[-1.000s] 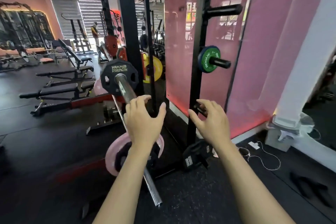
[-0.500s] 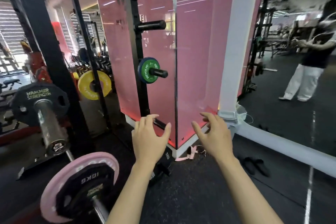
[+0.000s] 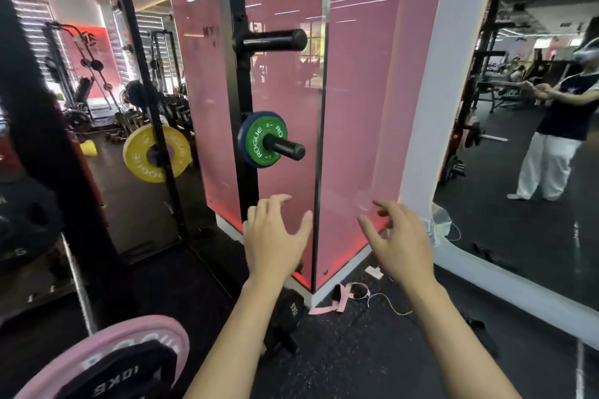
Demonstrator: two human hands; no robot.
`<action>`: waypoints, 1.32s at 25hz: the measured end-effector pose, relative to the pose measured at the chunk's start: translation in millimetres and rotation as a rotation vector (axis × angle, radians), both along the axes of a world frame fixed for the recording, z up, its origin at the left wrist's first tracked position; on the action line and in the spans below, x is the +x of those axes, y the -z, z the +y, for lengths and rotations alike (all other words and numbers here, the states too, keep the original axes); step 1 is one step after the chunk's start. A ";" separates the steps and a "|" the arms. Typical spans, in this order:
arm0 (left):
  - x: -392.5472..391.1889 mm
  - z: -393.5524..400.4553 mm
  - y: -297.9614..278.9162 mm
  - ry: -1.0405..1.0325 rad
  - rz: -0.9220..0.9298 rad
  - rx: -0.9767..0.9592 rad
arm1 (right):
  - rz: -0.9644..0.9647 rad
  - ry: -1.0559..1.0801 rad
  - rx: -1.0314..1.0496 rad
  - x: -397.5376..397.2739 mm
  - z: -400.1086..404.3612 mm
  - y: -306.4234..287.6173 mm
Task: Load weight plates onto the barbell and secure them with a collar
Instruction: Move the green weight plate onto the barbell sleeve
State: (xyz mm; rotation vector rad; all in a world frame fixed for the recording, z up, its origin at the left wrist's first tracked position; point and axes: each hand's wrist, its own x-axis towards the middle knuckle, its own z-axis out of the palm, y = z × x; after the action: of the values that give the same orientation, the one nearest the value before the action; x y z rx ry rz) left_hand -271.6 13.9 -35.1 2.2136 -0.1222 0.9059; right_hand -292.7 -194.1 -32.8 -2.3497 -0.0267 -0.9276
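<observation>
step: looks like fetching another plate. both hands are up in front of the rack post (image 3: 239, 81), nothing in them yet
left hand (image 3: 275, 240): empty, fingers spread and loosely bent, thumb out to the right
right hand (image 3: 400, 244): empty too, fingers apart and slightly curled
green plate (image 3: 263, 139): small, says rogue in white, sits on the middle peg (image 3: 287, 148) with a blue plate behind it, just above and far of the left hand
top peg (image 3: 274, 40): bare
loaded so far: pink plate (image 3: 107, 356) near left corner with a black 10kg plate (image 3: 120, 376) on top of it, so i'd guess that end is partly done
bar (image 3: 76, 278): thin steel bit runs up from the pink plate, mostly blurred
collar: can't spot one for sure. there's a black thing on the floor (image 3: 372, 350) by the post base, can't tell what it is
next move: my guess is reach up, get fingers round the green plate's rim and slide it straight off the peg toward me, then carry it left to the bar
</observation>
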 end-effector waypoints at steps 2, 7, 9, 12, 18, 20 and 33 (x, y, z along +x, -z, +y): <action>32.3 -0.3 -1.0 -0.016 -0.003 0.000 | -0.015 -0.010 -0.014 33.1 0.9 -2.4; 88.3 -15.2 4.8 -0.036 -0.001 0.053 | 0.022 -0.034 -0.008 96.6 -6.8 6.3; 112.6 -20.6 6.6 -0.069 0.000 0.071 | 0.013 -0.069 0.000 124.8 -12.8 9.5; 148.9 -29.9 6.9 -0.165 -0.001 0.104 | 0.000 -0.127 0.002 174.3 -23.8 10.1; 208.2 -45.3 -3.2 -0.394 0.017 0.079 | -0.033 -0.332 0.013 273.0 -32.5 1.0; 224.8 -47.4 -5.8 -0.485 0.018 0.076 | -0.040 -0.407 0.020 306.2 -35.9 -3.2; 295.5 -5.4 -2.6 -0.717 0.004 0.096 | -0.039 -0.653 0.113 431.4 18.3 7.7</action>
State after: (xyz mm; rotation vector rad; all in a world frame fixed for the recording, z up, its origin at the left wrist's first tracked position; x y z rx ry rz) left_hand 23.9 8.5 -32.5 2.3758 0.6836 1.2840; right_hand 138.8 -175.7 -40.5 -2.0085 -0.6933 -0.6214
